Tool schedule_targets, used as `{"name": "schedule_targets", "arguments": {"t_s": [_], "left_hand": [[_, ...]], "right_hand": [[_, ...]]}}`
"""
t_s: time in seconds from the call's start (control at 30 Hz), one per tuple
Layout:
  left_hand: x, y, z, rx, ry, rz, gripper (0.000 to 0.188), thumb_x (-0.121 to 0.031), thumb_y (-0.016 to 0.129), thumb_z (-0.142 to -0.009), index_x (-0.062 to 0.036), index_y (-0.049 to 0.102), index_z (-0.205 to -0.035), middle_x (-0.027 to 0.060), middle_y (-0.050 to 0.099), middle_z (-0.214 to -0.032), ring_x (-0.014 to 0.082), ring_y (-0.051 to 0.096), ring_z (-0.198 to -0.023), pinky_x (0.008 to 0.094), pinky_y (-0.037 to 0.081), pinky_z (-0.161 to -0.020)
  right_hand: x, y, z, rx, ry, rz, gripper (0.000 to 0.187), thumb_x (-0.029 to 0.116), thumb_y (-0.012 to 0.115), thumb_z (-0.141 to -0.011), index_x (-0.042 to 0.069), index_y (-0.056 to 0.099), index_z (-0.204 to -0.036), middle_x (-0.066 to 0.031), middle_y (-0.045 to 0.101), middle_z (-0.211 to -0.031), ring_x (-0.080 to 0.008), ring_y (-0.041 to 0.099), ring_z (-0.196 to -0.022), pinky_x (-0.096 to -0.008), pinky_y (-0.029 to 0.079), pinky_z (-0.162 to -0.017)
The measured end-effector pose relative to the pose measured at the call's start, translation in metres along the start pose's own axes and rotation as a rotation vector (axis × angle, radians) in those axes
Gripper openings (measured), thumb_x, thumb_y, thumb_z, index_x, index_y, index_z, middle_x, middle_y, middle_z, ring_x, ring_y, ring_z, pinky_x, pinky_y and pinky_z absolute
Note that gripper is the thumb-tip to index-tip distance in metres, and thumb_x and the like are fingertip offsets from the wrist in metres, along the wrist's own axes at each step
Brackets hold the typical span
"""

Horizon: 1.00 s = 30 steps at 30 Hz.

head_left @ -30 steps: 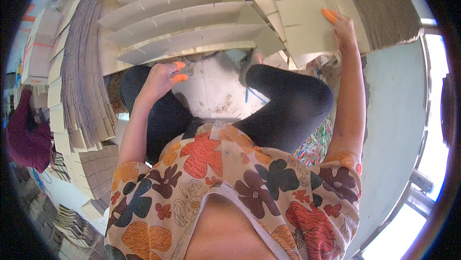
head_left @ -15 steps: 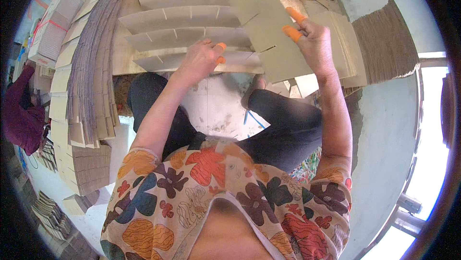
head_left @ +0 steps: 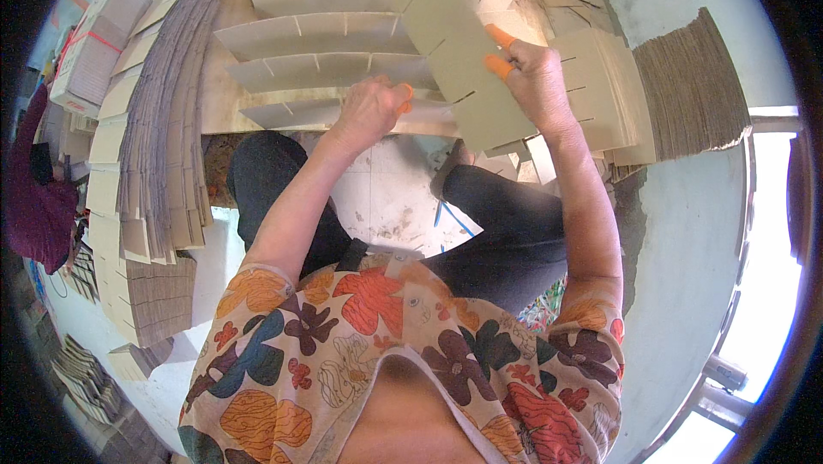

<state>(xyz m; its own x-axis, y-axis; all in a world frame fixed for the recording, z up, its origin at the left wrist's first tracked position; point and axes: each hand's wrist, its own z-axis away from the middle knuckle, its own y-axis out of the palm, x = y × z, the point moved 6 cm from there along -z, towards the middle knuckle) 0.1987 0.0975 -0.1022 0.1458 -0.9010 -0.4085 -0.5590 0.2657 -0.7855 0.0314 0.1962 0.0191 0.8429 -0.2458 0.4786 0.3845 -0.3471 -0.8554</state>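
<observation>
Right hand (head_left: 536, 78) up high, fingers pinched on a slotted cardboard strip (head_left: 459, 44), tilted over the upright dividers (head_left: 326, 70). Left hand (head_left: 369, 108) curled, fingers touching the nearest divider's edge.

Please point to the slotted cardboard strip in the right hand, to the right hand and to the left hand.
slotted cardboard strip (head_left: 446, 35): head view, its flat middle face.
right hand (head_left: 540, 78): head view, back of the hand.
left hand (head_left: 370, 110): head view, the knuckles.
</observation>
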Motion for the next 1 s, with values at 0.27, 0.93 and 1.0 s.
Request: {"name": "schedule_targets", "arguments": {"t_s": [0.27,0.93,1.0], "left_hand": [[-0.002,-0.001,-0.003,-0.025,-0.010,0.060,0.006,-0.012,0.066,-0.071,-0.0066,0.063,-0.073,0.0156,0.058,-0.066,0.0331,0.061,-0.066,0.0440,0.049,-0.057],[0.006,0.002,-0.006,0.042,-0.081,0.010,0.016,-0.017,0.074,-0.072,-0.0076,0.067,-0.082,0.0120,0.059,-0.070,0.0310,0.060,-0.068,0.0426,0.049,-0.060],[0.003,-0.006,-0.005,0.048,-0.082,0.009,0.019,-0.018,0.075,-0.071,-0.0076,0.067,-0.085,0.0120,0.060,-0.072,0.0305,0.060,-0.069,0.0418,0.048,-0.061]], "right_hand": [[-0.007,0.041,-0.009,0.021,-0.172,-0.055,0.024,0.002,0.068,-0.080,-0.002,0.066,-0.104,-0.0189,0.067,-0.081,-0.0214,0.058,-0.061,-0.0324,0.049,-0.062],[0.016,0.086,0.002,0.213,-0.345,0.414,0.020,0.005,0.061,-0.070,0.004,0.061,-0.090,-0.0153,0.064,-0.084,-0.0325,0.066,-0.081,-0.0407,0.054,-0.066],[0.004,0.057,-0.003,0.146,-0.225,0.373,0.027,0.008,0.062,-0.076,0.003,0.061,-0.102,-0.0154,0.064,-0.094,-0.0309,0.064,-0.090,-0.0394,0.053,-0.074]]}}
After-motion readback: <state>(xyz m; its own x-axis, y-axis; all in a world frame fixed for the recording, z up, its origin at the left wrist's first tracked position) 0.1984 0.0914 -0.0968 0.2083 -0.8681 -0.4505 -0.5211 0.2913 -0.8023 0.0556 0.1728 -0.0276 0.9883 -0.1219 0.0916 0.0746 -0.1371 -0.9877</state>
